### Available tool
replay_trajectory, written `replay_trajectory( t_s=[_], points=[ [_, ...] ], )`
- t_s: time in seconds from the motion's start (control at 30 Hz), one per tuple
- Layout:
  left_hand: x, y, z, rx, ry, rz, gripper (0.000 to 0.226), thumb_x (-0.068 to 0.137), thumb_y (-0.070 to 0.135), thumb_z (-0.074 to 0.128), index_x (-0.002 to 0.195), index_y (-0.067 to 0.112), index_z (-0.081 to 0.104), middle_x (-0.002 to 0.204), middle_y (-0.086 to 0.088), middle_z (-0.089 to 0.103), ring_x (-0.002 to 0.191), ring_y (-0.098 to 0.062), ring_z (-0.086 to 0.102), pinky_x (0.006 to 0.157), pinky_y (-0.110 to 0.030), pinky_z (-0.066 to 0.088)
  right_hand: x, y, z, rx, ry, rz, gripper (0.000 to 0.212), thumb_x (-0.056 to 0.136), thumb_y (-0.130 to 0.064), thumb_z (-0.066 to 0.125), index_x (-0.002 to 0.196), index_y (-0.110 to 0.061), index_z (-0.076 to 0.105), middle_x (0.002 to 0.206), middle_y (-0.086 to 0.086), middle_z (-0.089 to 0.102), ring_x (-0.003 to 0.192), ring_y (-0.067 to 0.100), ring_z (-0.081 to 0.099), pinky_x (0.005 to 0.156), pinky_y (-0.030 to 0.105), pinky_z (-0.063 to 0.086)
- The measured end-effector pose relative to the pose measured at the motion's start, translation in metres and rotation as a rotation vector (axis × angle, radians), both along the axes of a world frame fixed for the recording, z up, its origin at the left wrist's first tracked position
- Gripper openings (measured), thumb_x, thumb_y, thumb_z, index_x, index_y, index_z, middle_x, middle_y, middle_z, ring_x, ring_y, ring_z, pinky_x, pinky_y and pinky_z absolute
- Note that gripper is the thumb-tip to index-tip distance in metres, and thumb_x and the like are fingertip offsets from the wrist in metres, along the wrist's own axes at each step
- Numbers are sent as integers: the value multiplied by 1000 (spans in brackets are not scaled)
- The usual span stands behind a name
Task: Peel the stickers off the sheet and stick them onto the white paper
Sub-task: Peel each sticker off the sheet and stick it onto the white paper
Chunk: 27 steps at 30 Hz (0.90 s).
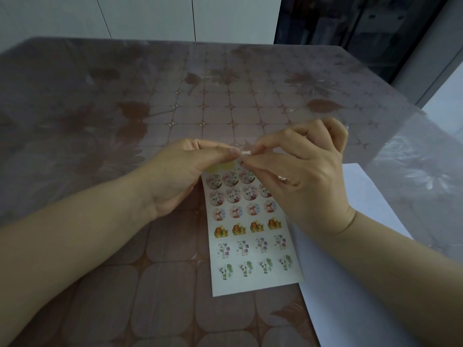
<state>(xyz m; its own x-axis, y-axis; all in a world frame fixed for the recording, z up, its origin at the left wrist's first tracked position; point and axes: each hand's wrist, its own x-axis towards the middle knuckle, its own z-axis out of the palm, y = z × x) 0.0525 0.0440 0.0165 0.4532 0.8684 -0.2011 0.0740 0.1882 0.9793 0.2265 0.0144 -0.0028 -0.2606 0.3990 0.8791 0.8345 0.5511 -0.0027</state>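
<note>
At the middle of the glossy, tile-patterned tablecloth point(225, 96) sits a long sticker sheet point(253, 246) with rows of round cartoon designs. At its twelve o'clock end the left hand point(185, 171) pinches the sheet's edge. The right hand point(308, 176) pinches a small pale sticker point(244, 153) between thumb and forefinger. Smooth white paper point(370, 199) lies at four o'clock.

Wide table point(75, 46) filling most of the view, draped in a brownish cloth point(238, 113) of rounded squares, little star shapes and big leaf and flower prints. Clear plastic cover point(413, 151) laid on top, glossy, catching pale glare along the right edge. Behind, white wall panels point(150, 16) split by thin dark vertical seams. Top right, dark glass point(350, 26) in a dark frame, dim reflections inside. Pale strip point(446, 101) past the right corner, floor or sill, hard to tell. Dim, cool, bluish light throughout.
</note>
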Motion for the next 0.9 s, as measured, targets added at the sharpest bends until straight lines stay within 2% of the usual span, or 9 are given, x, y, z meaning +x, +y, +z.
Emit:
replay_trajectory(
  t_s=[0.1, 0.17, 0.27, 0.37, 0.43, 0.5, 0.63, 0.77, 0.9],
  points=[
    [1, -1, 0, 14, 6, 19, 23, 66, 29, 64, 77, 14, 76, 84, -7, 75, 79, -15, 70, 76, -23, 51, -1, 0, 1, -17, 10, 17, 11, 84, -27, 71, 73, -26, 75, 82, -12, 69, 82, 16, 53, 85, 36, 30],
    [1, -1, -3, 48, 38, 46, 24, 65, 32, 65, 79, 16, 76, 86, -6, 75, 85, -16, 69, 84, -28, 49, 0, 2, 1, -95, 40, 37, 12, 84, -29, 70, 74, -25, 74, 83, -12, 69, 81, 16, 55, 86, 34, 29],
    [1, -1, -8, 155, 123, 69, 27, 69, 36, 63, 86, 19, 74, 91, -1, 75, 92, -14, 69, 88, -29, 49, 3, 2, 1, -337, 87, 95, 9, 81, -34, 68, 79, -26, 74, 82, -15, 66, 82, 11, 53, 90, 29, 27],
    [0, -1, -7, 239, 176, -2, 26, 69, 33, 66, 92, 20, 71, 92, 5, 75, 88, -6, 69, 79, -16, 51, 7, 2, 0, -589, 204, 145, 9, 74, -35, 71, 80, -29, 72, 81, -24, 62, 85, 1, 50, 95, 22, 26],
    [-2, -1, -6, 261, 207, -80, 39, 64, 28, 78, 102, 22, 69, 97, 3, 75, 89, -11, 71, 79, -21, 55, 8, 1, 1, -672, 271, 184, 9, 72, -33, 71, 79, -27, 73, 83, -24, 63, 87, 0, 52, 98, 31, 33],
    [-4, -1, -6, 309, 270, -107, 51, 59, 28, 82, 107, 26, 68, 98, 2, 75, 88, -15, 72, 82, -31, 57, 9, -1, 5, -744, 296, 227, 7, 72, -28, 74, 78, -24, 73, 83, -20, 66, 89, -1, 54, 96, 36, 38],
    [-4, 0, -7, 307, 265, -94, 50, 55, 28, 78, 104, 27, 69, 97, 5, 75, 87, -15, 72, 82, -35, 57, 10, -3, 12, -925, 378, 258, 7, 74, -19, 76, 73, -26, 72, 79, -16, 69, 87, -5, 57, 81, 5, 39],
    [-3, -1, -6, 331, 293, -101, 48, 58, 26, 78, 105, 27, 68, 89, 4, 76, 80, -16, 72, 71, -25, 58, 9, -3, 13, -1017, 483, 239, 8, 73, -22, 76, 72, -28, 71, 82, -11, 69, 83, 1, 62, 74, 5, 44],
    [-1, -2, -3, 343, 322, -90, 38, 67, 15, 79, 100, 30, 67, 87, 4, 75, 72, -12, 72, 63, -22, 56, 4, -2, 14, -1035, 515, 224, 10, 73, -20, 76, 70, -28, 69, 76, -12, 69, 76, -4, 61, 69, 4, 43]
  ],
)
